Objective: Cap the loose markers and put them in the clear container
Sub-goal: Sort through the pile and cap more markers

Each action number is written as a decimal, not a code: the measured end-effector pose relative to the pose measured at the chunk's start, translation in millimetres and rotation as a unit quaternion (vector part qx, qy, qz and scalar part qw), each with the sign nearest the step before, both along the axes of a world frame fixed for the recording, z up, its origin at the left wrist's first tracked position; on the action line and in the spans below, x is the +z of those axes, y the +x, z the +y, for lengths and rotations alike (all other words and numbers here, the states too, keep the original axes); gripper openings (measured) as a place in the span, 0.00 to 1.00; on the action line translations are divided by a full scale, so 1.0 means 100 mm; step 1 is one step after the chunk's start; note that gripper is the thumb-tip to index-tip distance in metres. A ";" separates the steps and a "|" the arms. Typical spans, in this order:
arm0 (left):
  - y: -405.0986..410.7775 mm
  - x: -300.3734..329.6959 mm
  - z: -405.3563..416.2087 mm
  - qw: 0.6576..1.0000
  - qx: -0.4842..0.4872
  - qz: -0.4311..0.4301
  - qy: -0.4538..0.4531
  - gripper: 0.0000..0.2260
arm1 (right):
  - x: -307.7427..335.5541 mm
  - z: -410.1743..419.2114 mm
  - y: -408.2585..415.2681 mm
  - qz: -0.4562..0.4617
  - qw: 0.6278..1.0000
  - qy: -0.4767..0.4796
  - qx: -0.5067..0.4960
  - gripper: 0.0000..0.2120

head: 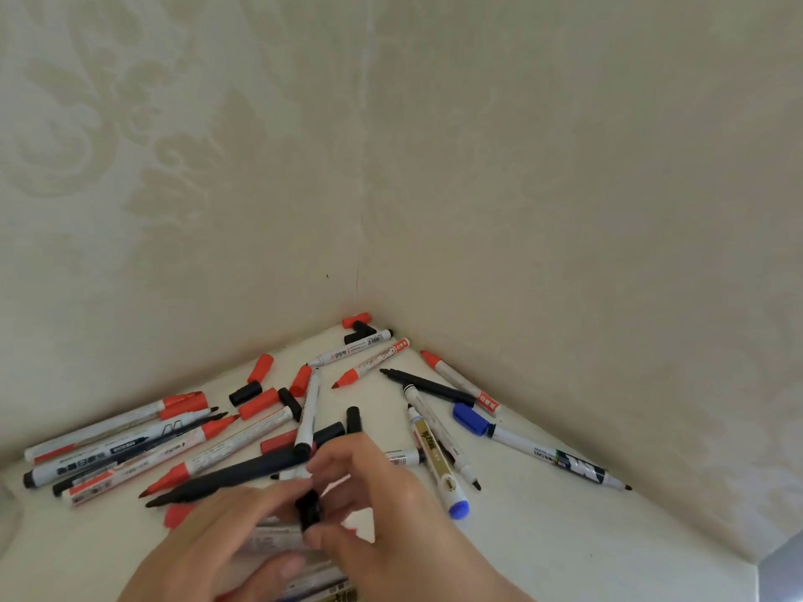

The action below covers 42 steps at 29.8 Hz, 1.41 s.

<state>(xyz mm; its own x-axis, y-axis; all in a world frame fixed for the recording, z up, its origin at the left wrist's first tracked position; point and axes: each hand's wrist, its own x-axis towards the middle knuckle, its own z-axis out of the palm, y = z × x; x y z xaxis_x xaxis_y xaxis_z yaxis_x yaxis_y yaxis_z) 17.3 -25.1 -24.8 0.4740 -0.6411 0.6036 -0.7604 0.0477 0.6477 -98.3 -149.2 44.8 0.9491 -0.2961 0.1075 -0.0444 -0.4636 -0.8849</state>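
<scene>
Several uncapped markers lie scattered on a white table (543, 536) in a wall corner, with loose red caps (260, 368) and black caps (244, 393) among them. Low in the middle, my left hand (226, 545) holds a white marker (271, 536) by its barrel. My right hand (382, 510) pinches a black cap (309, 510) at that marker's end. Whether the cap is seated I cannot tell. A long black marker (234, 475) lies just beyond my hands. A blue cap (470, 419) lies to the right. No clear container is in view.
Patterned cream walls meet at the corner (358, 293) behind the pile. More markers (330, 590) lie under my wrists at the bottom edge. A blue-tailed marker (439, 462) and a black-and-white marker (560, 458) lie to the right of my hands.
</scene>
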 end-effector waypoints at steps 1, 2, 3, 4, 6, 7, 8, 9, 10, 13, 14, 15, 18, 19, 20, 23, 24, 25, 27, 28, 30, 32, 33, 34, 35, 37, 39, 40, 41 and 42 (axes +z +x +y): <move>0.00 0.00 0.01 1.000 0.005 0.002 0.013 0.17 | 0.00 0.01 0.00 0.001 1.000 0.007 0.000 0.19; 0.02 0.05 0.05 0.999 0.010 -0.007 0.051 0.16 | -0.01 0.02 0.01 0.000 1.000 0.005 -0.001 0.20; 0.03 0.10 0.08 0.997 0.019 -0.012 0.075 0.16 | -0.04 0.03 0.02 -0.001 1.000 -0.004 -0.002 0.21; 0.03 0.17 0.13 0.996 0.021 -0.007 0.090 0.17 | -0.06 0.04 0.03 -0.004 1.000 -0.015 -0.002 0.22; 0.00 0.25 0.15 0.995 0.018 0.016 0.095 0.18 | -0.09 0.05 0.05 -0.009 0.999 -0.041 0.000 0.23; -0.01 0.27 0.15 0.995 0.020 0.022 0.092 0.19 | -0.08 0.04 0.05 -0.009 0.999 -0.053 0.002 0.24; -0.03 0.30 0.14 0.996 0.019 0.033 0.086 0.19 | -0.07 0.02 0.04 -0.008 0.998 -0.069 0.000 0.23; -0.05 0.32 0.14 0.996 0.019 0.050 0.073 0.19 | -0.05 -0.03 0.02 -0.011 0.996 -0.089 -0.012 0.22; -0.06 0.35 0.15 0.996 0.019 0.069 0.061 0.19 | -0.04 -0.09 0.00 -0.018 0.993 -0.115 -0.032 0.21; -0.03 0.39 0.20 0.994 0.059 0.081 0.052 0.12 | -0.07 -0.34 -0.03 -0.022 0.968 -0.226 -0.105 0.16; -0.01 0.39 0.23 0.992 0.071 0.086 0.057 0.12 | -0.11 -0.41 -0.03 -0.010 0.958 -0.262 -0.115 0.16; 0.00 0.40 0.24 0.991 0.077 0.090 0.061 0.12 | -0.15 -0.46 -0.02 0.001 0.951 -0.288 -0.114 0.16; 0.03 0.39 0.26 0.991 0.082 0.085 0.066 0.13 | -0.33 -0.54 0.05 0.034 0.932 -0.352 -0.077 0.19; 0.04 0.36 0.27 0.991 0.089 0.080 0.068 0.18 | -0.38 -0.55 0.08 0.035 0.922 -0.379 -0.066 0.19; 0.04 0.33 0.27 0.990 0.095 0.079 0.067 0.23 | -0.43 -0.55 0.10 0.032 0.915 -0.397 -0.061 0.19; 0.05 0.29 0.26 0.989 0.098 0.081 0.076 0.29 | -0.47 -0.49 0.17 0.021 0.908 -0.414 -0.062 0.17; 0.05 0.28 0.26 0.989 0.097 0.083 0.080 0.30 | -0.49 -0.49 0.19 0.015 0.906 -0.418 -0.065 0.18; 0.06 0.28 0.26 0.988 0.097 0.080 0.084 0.29 | -0.49 -0.48 0.19 0.009 0.905 -0.420 -0.064 0.19; 0.07 0.27 0.26 0.990 0.101 0.059 0.083 0.27 | -0.47 -0.49 0.18 -0.001 0.917 -0.394 -0.063 0.18; 0.07 0.28 0.25 0.990 0.106 0.051 0.080 0.25 | -0.43 -0.49 0.15 -0.004 0.928 -0.365 -0.067 0.17; 0.07 0.30 0.25 0.989 0.120 0.042 0.070 0.19 | -0.34 -0.51 0.09 -0.015 0.946 -0.313 -0.084 0.16; 0.08 0.34 0.25 0.988 0.133 0.054 0.062 0.15 | -0.28 -0.50 0.04 -0.022 0.955 -0.280 -0.091 0.16; 0.08 0.34 0.25 0.987 0.134 0.072 0.053 0.14 | -0.27 -0.48 0.03 -0.026 0.959 -0.269 -0.087 0.15; 0.09 0.33 0.25 0.986 0.132 0.094 0.042 0.15 | -0.26 -0.46 0.02 -0.028 0.961 -0.262 -0.079 0.15; 0.10 0.32 0.25 0.984 0.130 0.117 0.036 0.17 | -0.26 -0.44 0.02 -0.026 0.963 -0.258 -0.069 0.15; 0.10 0.29 0.24 0.980 0.122 0.156 0.028 0.19 | -0.26 -0.39 0.02 -0.019 0.966 -0.254 -0.051 0.15; 0.10 0.29 0.24 0.974 0.110 0.195 0.022 0.19 | -0.26 -0.38 0.02 -0.020 0.968 -0.247 -0.049 0.14; 0.11 0.28 0.25 0.971 0.105 0.214 0.018 0.19 | -0.25 -0.38 0.02 -0.022 0.968 -0.243 -0.052 0.14; 0.10 0.29 0.25 0.969 0.100 0.226 0.016 0.19 | -0.25 -0.39 0.01 -0.026 0.969 -0.240 -0.058 0.14; 0.10 0.30 0.25 0.968 0.096 0.233 0.014 0.19 | -0.25 -0.40 0.01 -0.028 0.968 -0.239 -0.063 0.14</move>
<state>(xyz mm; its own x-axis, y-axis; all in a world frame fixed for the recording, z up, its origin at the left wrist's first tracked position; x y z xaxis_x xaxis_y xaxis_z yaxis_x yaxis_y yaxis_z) 27.7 -0.2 4.8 0.8024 -0.5275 0.2791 -0.3780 -0.0872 0.9217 -97.3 -188.9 19.3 0.8972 -0.3135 0.3109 -0.0864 -0.8152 -0.5727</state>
